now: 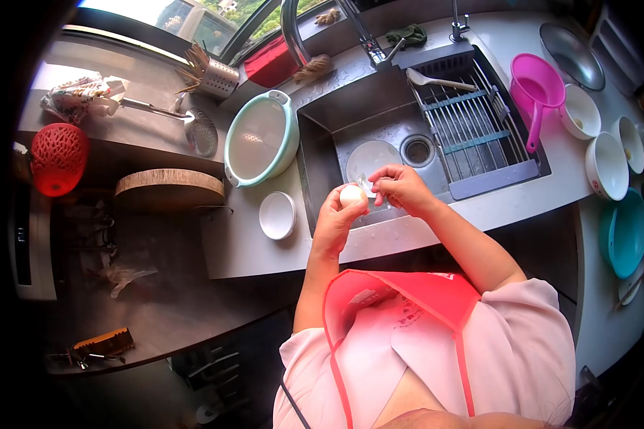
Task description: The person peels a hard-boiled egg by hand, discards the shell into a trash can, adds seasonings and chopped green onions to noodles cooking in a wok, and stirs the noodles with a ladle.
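Observation:
In my left hand point(334, 220) I hold a smooth, pale, rounded thing that looks like an egg point(353, 194), gripped between thumb and fingers above the sink's front edge. Close beside it, my right hand point(401, 189) has thumb and fingertips pinched together. A small whitish, translucent bit shows by those fingertips, too small to name. Below both hands, a white plate point(372, 159) lies on the bottom of the steel sink point(322, 143), partly covered by my fingers.
Left of the sink stand a mint-green colander point(290, 136) and a small white bowl point(277, 215). A dish rack point(472, 125) with a pale spoon point(440, 81) fills the sink's right side. Beyond it are a pink ladle point(537, 82), white bowls point(607, 166) and a teal basin point(622, 232).

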{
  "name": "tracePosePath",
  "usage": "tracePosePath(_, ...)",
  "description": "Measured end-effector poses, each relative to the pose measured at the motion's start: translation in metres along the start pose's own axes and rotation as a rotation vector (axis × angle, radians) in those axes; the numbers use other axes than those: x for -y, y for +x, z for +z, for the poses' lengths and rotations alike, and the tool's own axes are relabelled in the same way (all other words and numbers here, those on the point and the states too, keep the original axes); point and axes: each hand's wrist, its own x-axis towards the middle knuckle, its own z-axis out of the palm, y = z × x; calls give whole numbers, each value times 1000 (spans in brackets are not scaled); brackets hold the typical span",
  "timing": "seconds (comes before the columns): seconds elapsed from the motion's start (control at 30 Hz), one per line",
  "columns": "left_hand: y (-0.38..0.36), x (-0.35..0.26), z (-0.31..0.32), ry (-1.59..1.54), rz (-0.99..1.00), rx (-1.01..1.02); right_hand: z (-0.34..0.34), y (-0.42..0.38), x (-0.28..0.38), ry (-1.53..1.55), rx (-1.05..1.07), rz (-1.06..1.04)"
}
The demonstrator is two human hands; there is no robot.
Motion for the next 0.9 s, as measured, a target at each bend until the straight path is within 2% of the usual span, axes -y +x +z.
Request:
tracePosePath(0.13, 0, -2, 2, -13, -3, 10, 7, -4, 4, 100, 83, 11)
tracePosePath(0.2, 1, -3, 5, -8, 9, 2, 11, -5, 9, -80, 88, 31)
tracePosePath(0.3, 0, -5, 7, 88, 32, -21, 13, -5, 6, -171, 65, -25)
tracePosePath(0.9, -1, -9, 9, 126, 27, -23, 9, 2, 0, -159, 61, -8)
